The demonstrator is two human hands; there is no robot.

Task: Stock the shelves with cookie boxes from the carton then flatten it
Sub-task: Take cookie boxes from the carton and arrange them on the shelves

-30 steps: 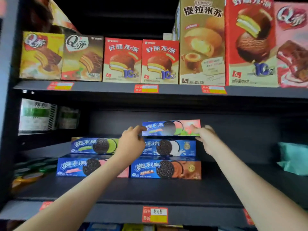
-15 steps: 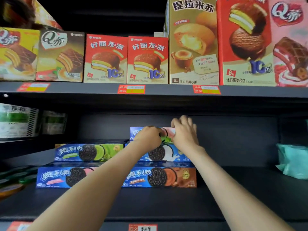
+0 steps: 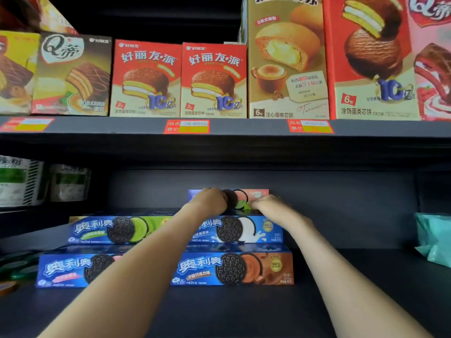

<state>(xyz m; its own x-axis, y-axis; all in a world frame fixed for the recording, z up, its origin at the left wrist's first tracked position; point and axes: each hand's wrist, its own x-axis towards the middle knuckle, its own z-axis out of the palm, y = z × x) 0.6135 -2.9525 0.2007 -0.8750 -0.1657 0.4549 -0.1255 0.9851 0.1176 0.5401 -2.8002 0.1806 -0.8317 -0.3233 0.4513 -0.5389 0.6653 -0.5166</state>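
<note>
Several blue cookie boxes are stacked in steps on the dark lower shelf (image 3: 244, 311). The top box (image 3: 259, 194), blue with a pink end, lies on the white-cream box (image 3: 244, 230). Under that one sits a chocolate box (image 3: 234, 268). To the left, a green-cream box (image 3: 117, 229) lies on a pink-cream box (image 3: 73, 269). My left hand (image 3: 210, 201) presses against the front of the top box, covering its left half. My right hand (image 3: 269, 203) touches its lower right front edge. The carton is out of view.
The upper shelf (image 3: 244, 126) holds a row of upright pie and cake boxes (image 3: 212, 80) above red price tags. White-green packs (image 3: 22, 181) stand at the left of the lower shelf, and a teal bag (image 3: 434, 237) lies at its right.
My hands went from the ends of the top box to its front. The box now sits further back on the stack. The view has moved closer to the shelf.
</note>
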